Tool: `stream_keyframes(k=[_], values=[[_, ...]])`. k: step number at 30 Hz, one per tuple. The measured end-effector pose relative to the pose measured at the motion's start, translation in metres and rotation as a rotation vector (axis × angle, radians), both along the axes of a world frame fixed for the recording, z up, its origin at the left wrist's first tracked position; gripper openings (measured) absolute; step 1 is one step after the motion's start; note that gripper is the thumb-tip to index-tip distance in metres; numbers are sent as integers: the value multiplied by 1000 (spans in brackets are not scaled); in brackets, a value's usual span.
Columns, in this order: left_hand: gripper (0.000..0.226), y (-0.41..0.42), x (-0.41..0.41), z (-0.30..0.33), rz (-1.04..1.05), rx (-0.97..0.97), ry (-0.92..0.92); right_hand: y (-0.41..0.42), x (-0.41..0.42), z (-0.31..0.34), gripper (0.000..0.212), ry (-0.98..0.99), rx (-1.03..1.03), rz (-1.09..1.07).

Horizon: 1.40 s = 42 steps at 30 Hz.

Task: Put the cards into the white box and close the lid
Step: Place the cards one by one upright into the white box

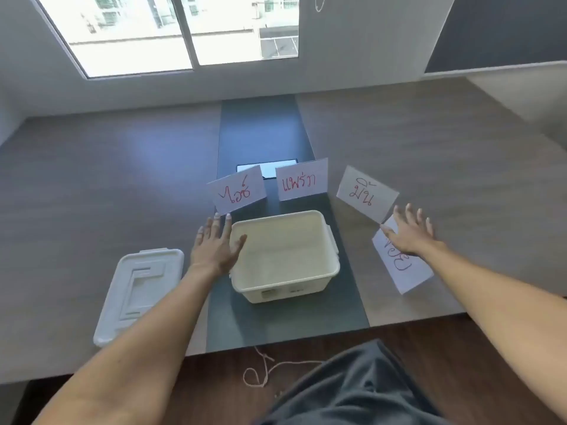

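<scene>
Reaching forward with spread, empty fingers, the left hand (214, 246) hovers at the left rim of the open white box (285, 256) at centre frame. The right hand (411, 233), fingers also spread, rests on one card (402, 265). Three more cards (302, 182) stand behind the box; the lid (138, 292) lies lower left on the surface (92, 185).

So it's a grey-brown wood-grain laminate table (107, 185) with a dark grey strip (264, 133) down the middle. The open cream-white plastic box (285, 289) sits on that strip, its white rectangular plastic lid (138, 294) flat off to the left. Four white paper cards with red handwriting (302, 183) stand around the box's far side and right. Behind them lies what looks like a phone (271, 169), mostly hidden.
</scene>
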<state>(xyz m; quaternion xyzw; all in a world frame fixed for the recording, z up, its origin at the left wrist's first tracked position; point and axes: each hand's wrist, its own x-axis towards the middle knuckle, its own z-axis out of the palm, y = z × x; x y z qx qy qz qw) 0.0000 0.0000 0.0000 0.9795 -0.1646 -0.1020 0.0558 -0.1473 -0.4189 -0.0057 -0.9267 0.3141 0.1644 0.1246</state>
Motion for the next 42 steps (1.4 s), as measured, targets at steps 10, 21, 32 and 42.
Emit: stream_keyframes(k=[10,21,32,42], values=[[71,2,-26,-26,63,-141,103,3,-22,-21,84,7,94,-66],[60,6,-37,-30,52,-358,148,7,-20,-13,94,-99,175,-24],[57,11,-34,-37,31,-410,157,37,26,40,38,-306,167,119],[58,12,-35,-42,25,-430,225,97,58,105,20,-648,154,227]])
